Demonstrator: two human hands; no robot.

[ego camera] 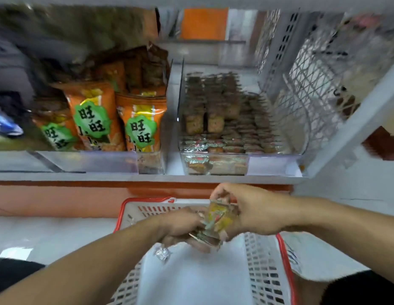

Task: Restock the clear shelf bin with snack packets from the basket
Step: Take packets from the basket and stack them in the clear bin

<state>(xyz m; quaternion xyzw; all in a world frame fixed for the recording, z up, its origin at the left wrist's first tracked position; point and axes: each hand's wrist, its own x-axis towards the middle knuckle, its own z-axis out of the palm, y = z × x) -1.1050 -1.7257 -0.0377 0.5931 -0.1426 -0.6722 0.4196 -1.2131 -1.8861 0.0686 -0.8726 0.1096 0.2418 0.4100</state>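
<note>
Much of the view is smeared by motion blur: the upper left of the shelf is an unreadable dark mass, and the print on the small packets cannot be made out. The basket (284,260) is taken as landmark; its near end is cut off by the lower frame edge. It is white plastic with slotted lattice walls and a red rim, and its visible floor is bare white.

Directly above the basket's middle, both hands meet around a bundle of snack packets (216,223), which are small, crinkled, glossy foil pieces in yellow, green and red. The left hand (180,227) is curled under and against the bundle's left side; the right hand (255,212) closes over it from the right, fingers bent down across the top. How many packets the bundle holds cannot be told. One silvery loose packet (162,253) shows just below the left hand, over the basket floor; whether it is held or falling is unclear.

Beyond the basket's far rim, on the white shelf (147,178), stands the clear shelf bin (275,166), rigid transparent plastic, partly filled with rows of small brownish packets. Further left of it, also beyond the basket, stand orange snack bags (141,122) with green labels behind a clear front rail.
</note>
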